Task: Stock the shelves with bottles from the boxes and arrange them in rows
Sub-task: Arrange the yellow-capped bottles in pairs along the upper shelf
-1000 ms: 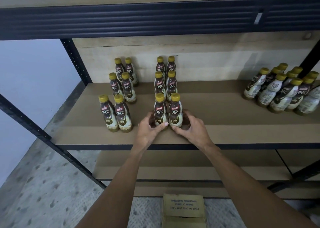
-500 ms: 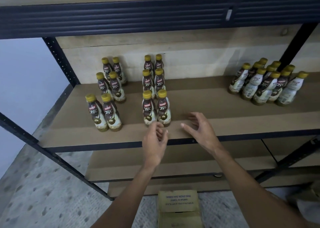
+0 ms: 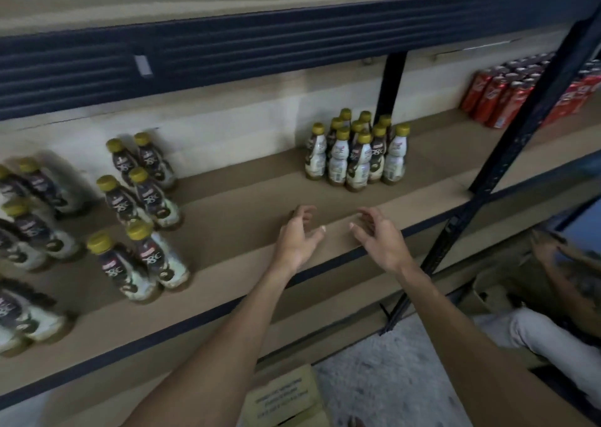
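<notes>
Left hand (image 3: 297, 238), right hand (image 3: 379, 238): both empty, fingers loosely curled, palms facing each other over the bare shelf board (image 3: 247, 222). The bottle cluster (image 3: 354, 157) stands upright beyond the fingertips, slightly right; right hand nearer. The arranged rows (image 3: 143, 199) lie well to the left, the box (image 3: 283, 397) below the forearms. Next reach probably forward-right

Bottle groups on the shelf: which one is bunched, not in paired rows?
The cluster by the black post, at right; the left groups stand in pairs.

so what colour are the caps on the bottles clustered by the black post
Mustard yellow caps on the bottle cluster; the head view shows it best.
</notes>
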